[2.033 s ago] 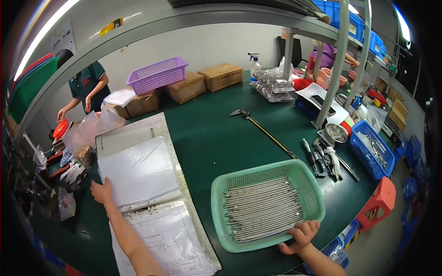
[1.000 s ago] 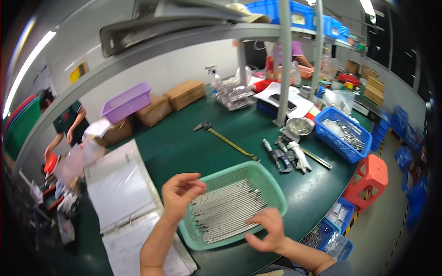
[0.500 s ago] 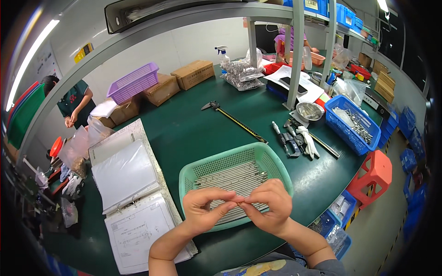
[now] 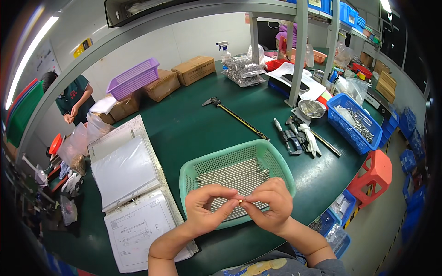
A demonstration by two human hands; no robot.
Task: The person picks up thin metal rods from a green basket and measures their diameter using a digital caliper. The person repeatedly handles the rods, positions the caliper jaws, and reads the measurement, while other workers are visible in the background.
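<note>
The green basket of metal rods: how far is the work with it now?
Done: nothing finished shows; no sorted pile is visible. In hand: the left hand and right hand pinch one small part together over the green basket. Left: many metal rods lie in the basket. The binder lies open beside it.

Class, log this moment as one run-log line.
left hand + right hand: pinch small part | over green basket | rods inside

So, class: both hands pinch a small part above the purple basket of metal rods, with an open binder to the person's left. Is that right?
Not quite. In the head view the left hand and right hand pinch the small part above a green basket of metal rods, not a purple one. The open binder does lie to the left.
</note>
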